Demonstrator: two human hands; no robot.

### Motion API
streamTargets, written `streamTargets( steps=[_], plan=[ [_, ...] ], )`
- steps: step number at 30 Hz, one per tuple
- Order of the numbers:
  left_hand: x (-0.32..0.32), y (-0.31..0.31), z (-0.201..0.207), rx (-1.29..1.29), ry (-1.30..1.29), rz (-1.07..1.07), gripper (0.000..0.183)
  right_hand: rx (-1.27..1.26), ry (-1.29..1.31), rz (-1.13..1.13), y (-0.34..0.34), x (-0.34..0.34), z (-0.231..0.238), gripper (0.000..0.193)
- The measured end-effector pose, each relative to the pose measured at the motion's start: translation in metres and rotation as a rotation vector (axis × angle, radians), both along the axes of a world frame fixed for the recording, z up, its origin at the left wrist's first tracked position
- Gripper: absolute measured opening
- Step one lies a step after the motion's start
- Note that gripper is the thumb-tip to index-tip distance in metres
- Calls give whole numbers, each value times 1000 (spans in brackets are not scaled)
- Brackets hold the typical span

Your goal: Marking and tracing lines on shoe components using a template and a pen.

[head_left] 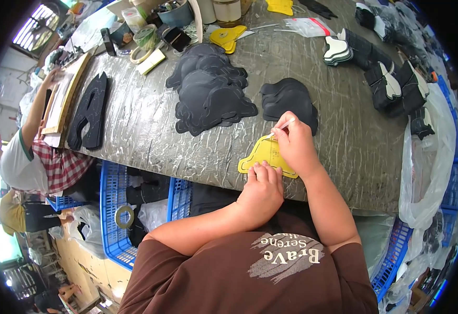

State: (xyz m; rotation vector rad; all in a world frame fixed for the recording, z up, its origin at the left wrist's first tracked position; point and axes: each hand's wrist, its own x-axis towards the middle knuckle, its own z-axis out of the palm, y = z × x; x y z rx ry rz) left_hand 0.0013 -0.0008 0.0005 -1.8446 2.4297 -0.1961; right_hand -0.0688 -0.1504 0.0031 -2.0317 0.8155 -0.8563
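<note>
A yellow pattern template (263, 153) with slots along its outline lies near the front edge of the table. My left hand (263, 191) rests on its near side, fingers laid over it and pressing down. In my right hand (298, 149) a thin white pen (287, 124) is pinched, its tip at the template's upper edge. Dark cut pieces (289, 99) of the same rounded shape lie overlapped just beyond my right hand. Farther left, a bigger heap of black cut pieces (210, 97) spreads over the table. What lies directly under the template is hidden.
More yellow templates (229, 37) lie at the back, near tubs (176, 14) and tape rolls. Tied bundles of black and white pieces (391, 86) stand at the right. Blue crates (115, 209) sit below the front edge. A co-worker (35, 152) works at the left end.
</note>
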Motion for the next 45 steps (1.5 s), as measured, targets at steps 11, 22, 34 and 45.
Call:
streamTargets(
  steps=[11,22,34,45],
  plan=[
    [2,0,2,8,-1,-11,72,71,-28,-33,0,-6,-1,15],
    [1,0,2,10,-8,-4,71,49,-47,-65,0,-16,-5,14],
    [1,1,0,11,-23,-1,71,29,-101,-66,7,-23,-4,12],
    [0,1,2,30,-30,5,71,-24,-95,-150,27,-50,-16,9]
  ],
)
